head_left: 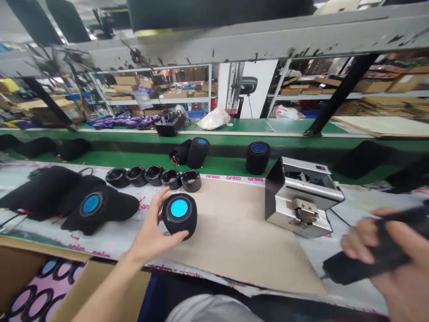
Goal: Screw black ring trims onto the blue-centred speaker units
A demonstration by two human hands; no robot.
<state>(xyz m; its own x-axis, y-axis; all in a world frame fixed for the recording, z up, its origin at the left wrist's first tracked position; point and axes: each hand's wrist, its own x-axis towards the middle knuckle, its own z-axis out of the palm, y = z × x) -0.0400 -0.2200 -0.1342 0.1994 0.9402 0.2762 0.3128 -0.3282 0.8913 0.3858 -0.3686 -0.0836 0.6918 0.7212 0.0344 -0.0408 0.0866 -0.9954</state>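
Note:
My left hand [152, 232] is wrapped round the side of a black cloth-covered speaker [181, 219]. The speaker stands upright on a sheet of brown cardboard [244, 232], its round blue centre facing up. At the right, my right hand [363, 241] grips a black electric screwdriver [348, 268], smeared by motion. The tool's thin tip points left, over the cardboard's right edge and apart from the speaker. Behind the speaker, several black plastic rings [170, 179] stand in a row.
A silver screw feeder [304, 197] stands right of centre. Black cloth-covered pieces [100, 205] lie at the left. More speakers [258, 157] stand on the green belt [224, 163]. An open carton [110, 286] with round parts is at lower left. A shelf beam [234, 42] crosses overhead.

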